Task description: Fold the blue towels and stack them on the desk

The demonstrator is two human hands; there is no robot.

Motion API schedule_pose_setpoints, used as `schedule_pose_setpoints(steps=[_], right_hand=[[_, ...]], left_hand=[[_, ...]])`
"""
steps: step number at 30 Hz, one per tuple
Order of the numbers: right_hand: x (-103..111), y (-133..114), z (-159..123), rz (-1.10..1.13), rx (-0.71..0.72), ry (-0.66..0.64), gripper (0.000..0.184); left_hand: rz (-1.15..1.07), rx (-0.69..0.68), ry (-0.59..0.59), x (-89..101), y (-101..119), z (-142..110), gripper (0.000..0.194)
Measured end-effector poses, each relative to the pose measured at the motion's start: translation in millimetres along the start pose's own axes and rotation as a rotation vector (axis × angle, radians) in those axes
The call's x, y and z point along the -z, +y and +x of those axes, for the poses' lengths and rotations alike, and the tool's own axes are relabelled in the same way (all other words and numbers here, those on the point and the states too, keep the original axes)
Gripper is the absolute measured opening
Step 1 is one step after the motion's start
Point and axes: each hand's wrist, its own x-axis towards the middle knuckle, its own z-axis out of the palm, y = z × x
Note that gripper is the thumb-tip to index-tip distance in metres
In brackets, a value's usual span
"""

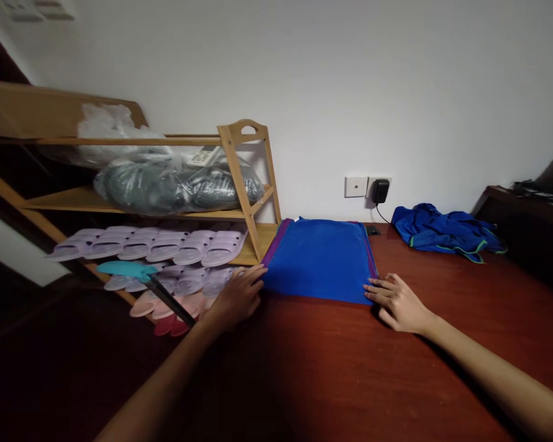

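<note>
A folded blue garment (320,261) with purple side strips lies flat on the reddish-brown wooden table (313,368). At its near left corner rests my left hand (240,293), fingers stretched toward the cloth's edge. My right hand (399,302) touches the near right corner, its fingers lying on the border and slightly spread. Neither hand is wrapped round the fabric. Farther right, a crumpled blue garment (447,230) with light green trim lies in a loose heap.
A wooden rack (242,178) on the left holds lilac slippers (166,245), a plastic-wrapped bundle (175,184) and a cardboard box (50,113). A turquoise-topped dark handle (129,269) leans before it. A black plug adapter (380,191) sits in the wall socket.
</note>
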Motion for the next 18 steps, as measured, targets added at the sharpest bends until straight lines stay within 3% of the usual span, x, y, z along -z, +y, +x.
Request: schedule_pose_setpoints(steps=[3, 5, 7, 9, 12, 15, 18], right_hand=[[0.5, 9.3, 19.0, 0.099, -0.207, 0.049, 0.038], [-5.3, 14.7, 31.9, 0.092, -0.357, 0.035, 0.049], [-14.6, 17.2, 38.5, 0.068, -0.394, -0.067, 0.063], [-23.0, 16.4, 38.6, 0.065, -0.37, -0.157, 0.07], [-26.7, 14.6, 32.8, 0.098, -0.371, -0.182, 0.073], [-16.3, 28.4, 19.4, 0.178, -0.367, -0.198, 0.067], [7.7, 71.0, -10.1, 0.13, -0.47, -0.086, 0.05]], left_hand=[[-0.103, -0.002, 0.005, 9.4, 3.5, 29.1, 0.032], [-0.159, 0.037, 0.008, 0.7, 1.0, 46.6, 0.042], [-0.162, 0.047, -0.074, -17.3, -4.8, 54.9, 0.05], [-0.149, 0.031, -0.167, -36.5, -11.8, 54.6, 0.054], [-0.124, 0.027, -0.165, -51.5, -18.8, 48.8, 0.054], [-0.095, 0.033, -0.148, -45.7, -19.0, 38.8, 0.052], [-0.102, 0.108, -0.081, -32.0, -16.2, 16.7, 0.05]])
